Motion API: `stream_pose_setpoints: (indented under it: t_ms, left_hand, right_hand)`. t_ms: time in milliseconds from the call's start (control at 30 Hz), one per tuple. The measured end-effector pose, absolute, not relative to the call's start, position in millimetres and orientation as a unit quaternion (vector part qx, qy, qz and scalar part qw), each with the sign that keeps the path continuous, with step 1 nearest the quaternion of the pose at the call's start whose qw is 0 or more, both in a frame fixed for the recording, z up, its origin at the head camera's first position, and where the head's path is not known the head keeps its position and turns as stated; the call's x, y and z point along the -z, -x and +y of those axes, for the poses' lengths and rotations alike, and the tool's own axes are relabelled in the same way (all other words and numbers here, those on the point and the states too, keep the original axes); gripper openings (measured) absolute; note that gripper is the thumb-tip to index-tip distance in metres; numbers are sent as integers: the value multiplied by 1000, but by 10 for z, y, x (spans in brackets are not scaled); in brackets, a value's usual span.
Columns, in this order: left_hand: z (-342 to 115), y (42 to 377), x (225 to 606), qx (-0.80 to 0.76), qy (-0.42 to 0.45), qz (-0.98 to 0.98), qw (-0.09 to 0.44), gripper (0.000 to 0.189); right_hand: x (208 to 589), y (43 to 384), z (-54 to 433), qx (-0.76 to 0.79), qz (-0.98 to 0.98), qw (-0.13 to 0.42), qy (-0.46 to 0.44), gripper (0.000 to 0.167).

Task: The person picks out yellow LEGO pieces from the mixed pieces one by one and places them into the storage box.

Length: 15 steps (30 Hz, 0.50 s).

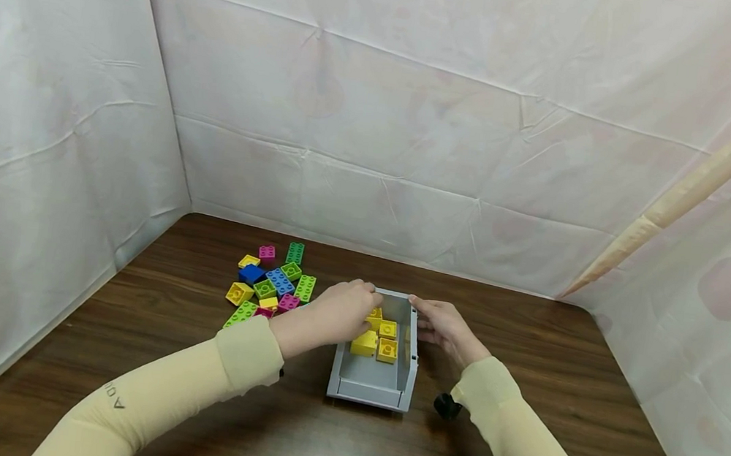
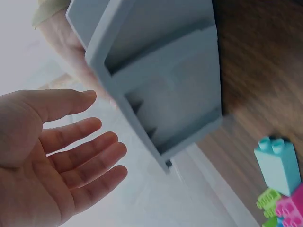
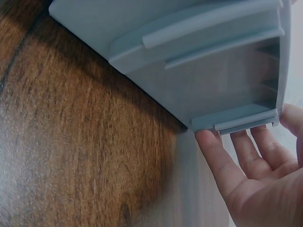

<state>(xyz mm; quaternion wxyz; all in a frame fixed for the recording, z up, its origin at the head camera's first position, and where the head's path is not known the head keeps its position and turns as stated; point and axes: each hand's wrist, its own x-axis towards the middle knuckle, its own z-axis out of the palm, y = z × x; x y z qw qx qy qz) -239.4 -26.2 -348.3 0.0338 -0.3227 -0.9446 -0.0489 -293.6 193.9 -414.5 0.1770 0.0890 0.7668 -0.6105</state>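
A grey plastic storage bin stands on the table in front of me, with several yellow toy building blocks lying in it. Over the bin's left wall is my left hand, its fingertips above the yellow blocks in the head view. The left wrist view shows that hand with spread, relaxed fingers and nothing in them. My right hand grips the far part of the bin's right wall. In the right wrist view its thumb is at the rim and its fingers reach round the lower edge.
Left of the bin, loose toy blocks in green, blue, pink and yellow lie in a heap, among them a lime block. A light blue block stands upright near them. White curtains enclose the brown wooden table.
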Motion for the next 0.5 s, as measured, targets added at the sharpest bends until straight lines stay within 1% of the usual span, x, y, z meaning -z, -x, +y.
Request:
stream_pose_setpoints:
  t_ms: [267, 500]
  left_hand:
    - [-559, 2427, 3462, 94, 302, -946, 73, 37]
    - [-824, 2436, 3478, 112, 275, -952, 76, 38]
  right_hand:
    - [4141, 2915, 1924, 616, 763, 180, -79, 49]
    - [4132, 2909, 1909, 614, 766, 179, -72, 47]
